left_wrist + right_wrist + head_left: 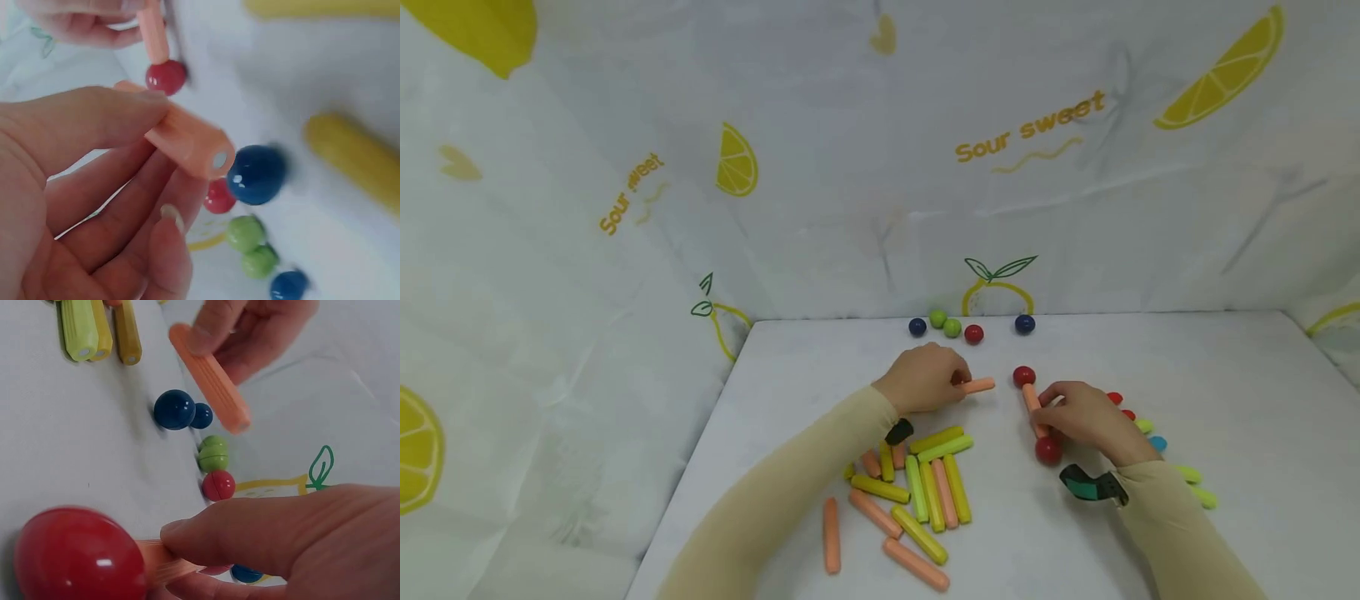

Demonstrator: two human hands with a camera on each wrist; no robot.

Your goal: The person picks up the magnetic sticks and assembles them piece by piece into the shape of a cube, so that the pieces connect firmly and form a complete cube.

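Observation:
My left hand [925,379] pinches an orange magnetic stick [978,385] between thumb and fingers, raised above the white table. In the left wrist view, a pale metal disc shows in that stick's near end, and a dark blue ball [256,175] appears close beside it. The head view does not show this ball, which the left hand seems to cover. My right hand [1086,417] grips a second orange stick [1034,410] lying between two red balls. One red ball [1024,377] is at its far end, and a larger-looking red ball [81,553] meets its near end.
Several yellow, lime and orange sticks [936,492] lie in front of the left forearm. Along the table's back edge sit blue, green and red balls [973,334]. Small red, blue and lime pieces [1158,443] lie beside the right forearm. A lemon-printed cloth [865,167] hangs behind.

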